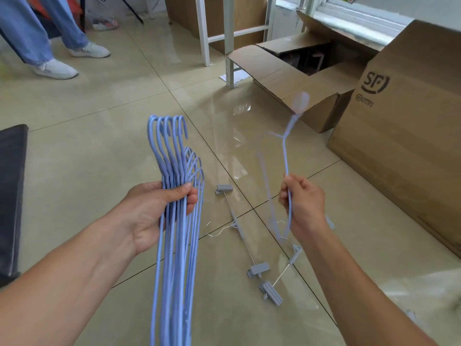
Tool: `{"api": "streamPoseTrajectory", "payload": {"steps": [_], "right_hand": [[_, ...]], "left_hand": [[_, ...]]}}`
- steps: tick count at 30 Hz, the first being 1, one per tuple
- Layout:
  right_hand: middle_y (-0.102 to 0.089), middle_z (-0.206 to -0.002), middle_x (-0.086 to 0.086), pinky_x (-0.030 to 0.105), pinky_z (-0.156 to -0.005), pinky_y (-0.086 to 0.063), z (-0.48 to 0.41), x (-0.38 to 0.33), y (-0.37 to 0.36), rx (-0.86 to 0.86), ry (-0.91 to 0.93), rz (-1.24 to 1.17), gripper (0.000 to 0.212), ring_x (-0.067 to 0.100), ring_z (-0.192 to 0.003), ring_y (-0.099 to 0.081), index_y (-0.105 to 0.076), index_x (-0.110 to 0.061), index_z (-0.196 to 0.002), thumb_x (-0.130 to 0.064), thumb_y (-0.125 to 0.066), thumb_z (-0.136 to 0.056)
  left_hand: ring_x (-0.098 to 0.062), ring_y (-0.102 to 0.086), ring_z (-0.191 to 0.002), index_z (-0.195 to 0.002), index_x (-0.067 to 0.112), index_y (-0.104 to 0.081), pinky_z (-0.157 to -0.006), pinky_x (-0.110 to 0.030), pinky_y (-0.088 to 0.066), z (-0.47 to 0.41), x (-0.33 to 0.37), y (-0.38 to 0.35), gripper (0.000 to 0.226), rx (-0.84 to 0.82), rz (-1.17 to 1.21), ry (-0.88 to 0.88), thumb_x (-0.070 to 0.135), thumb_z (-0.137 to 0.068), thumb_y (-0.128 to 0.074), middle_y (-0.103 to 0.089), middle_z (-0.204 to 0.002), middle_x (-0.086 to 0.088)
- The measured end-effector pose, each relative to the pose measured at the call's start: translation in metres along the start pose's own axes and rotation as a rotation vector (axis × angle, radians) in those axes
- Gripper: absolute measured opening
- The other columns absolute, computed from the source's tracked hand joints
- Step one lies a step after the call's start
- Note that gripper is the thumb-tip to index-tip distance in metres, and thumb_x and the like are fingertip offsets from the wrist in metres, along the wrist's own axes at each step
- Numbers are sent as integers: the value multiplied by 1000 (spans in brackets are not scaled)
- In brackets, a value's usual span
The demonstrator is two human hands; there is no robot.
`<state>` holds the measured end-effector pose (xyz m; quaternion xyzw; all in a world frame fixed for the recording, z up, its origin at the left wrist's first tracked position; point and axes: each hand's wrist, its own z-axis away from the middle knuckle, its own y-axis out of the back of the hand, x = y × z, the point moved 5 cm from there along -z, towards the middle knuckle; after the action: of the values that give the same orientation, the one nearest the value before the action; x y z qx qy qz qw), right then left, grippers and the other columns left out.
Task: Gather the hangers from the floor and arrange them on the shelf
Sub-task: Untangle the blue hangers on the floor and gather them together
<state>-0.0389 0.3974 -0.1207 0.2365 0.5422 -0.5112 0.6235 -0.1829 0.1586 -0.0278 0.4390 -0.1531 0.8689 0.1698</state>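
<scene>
Head camera is looking down at a glossy beige tiled floor (pixel 104 146). The left hand (pixel 159 208) is clenching around a thick bundle of light-blue plastic-coated wire hangers (pixel 174 236), its thumb pressing across their necks; the hooks are fanning upward above the fist and the long wires are trailing down past the forearm toward the bottom edge. The right hand (pixel 303 201) is gripping a single light-blue hanger (pixel 287 158) by one thin wire, and that hanger is showing blurred, its hook end rising toward the boxes. Two grey clip hangers with metal rods (pixel 243 236) are lying on the tiles between the two forearms, their grey clips resting flat and one thin metal hook curling to the left. An open brown cardboard box (pixel 282 78) is sitting beyond them, beside a larger closed cardboard box with a printed logo (pixel 399 126) on the right. White metal shelf legs (pixel 229 46) are standing behind. Another person's blue trousers and white shoes (pixel 55 68) are showing at upper left.
</scene>
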Motion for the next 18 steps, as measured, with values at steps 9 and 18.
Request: {"api": "streamPoseTrajectory", "payload": {"steps": [9, 18], "right_hand": [[-56, -57, 1, 26, -48, -40, 178, 20, -15, -176, 289, 247, 17, 9, -51, -49, -73, -21, -87, -4, -69, -90], [-60, -55, 21, 34, -50, -41, 230, 58, -36, -186, 191, 89, 14, 19, -45, -53, -74, -24, -81, -33, -73, -70]], "left_hand": [[-24, -72, -81, -98, -3, -68, -73, -32, -57, 6, -6, -22, 17, -100, 88, -12, 6, -84, -67, -73, -88, -15], [-28, -72, -92, -104, -5, -67, -80, -35, -59, 23, -5, -19, 23, -192, 132, -23, 10, -87, -64, -73, -98, -20]]}}
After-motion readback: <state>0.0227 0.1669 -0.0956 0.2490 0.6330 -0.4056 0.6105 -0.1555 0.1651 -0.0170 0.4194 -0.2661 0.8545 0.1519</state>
